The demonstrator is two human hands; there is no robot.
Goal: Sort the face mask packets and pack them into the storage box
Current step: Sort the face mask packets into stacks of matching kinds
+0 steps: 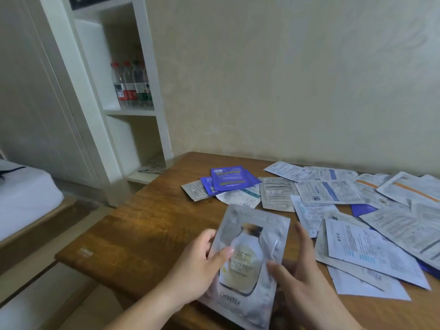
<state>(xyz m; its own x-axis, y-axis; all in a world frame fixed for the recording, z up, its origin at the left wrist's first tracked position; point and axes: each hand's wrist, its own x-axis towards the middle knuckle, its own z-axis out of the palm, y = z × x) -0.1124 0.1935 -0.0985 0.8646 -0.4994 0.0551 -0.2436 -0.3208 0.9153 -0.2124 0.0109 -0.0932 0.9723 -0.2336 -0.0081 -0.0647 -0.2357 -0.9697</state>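
Our left hand (200, 270) gripping, right hand (300, 279) loosely open against, silver packet (250, 263) marked "BIRD'S NEST", "CWINTER".

body: two bare forearms | hands (197, 265): no gloves, rings or watch | sleeves: none visible

1. Bare wood across the tabletop (142, 234) on the left, open from the near edge up to the far corner.
2. Right half is blocked: scattered packets (371, 236) overlap from the wall down to the near edge.
3. Blue packets (229, 178) sit at the far centre, with a strip of bare wood behind them.
4. The white shelf unit (142, 110) hems in the far left corner.
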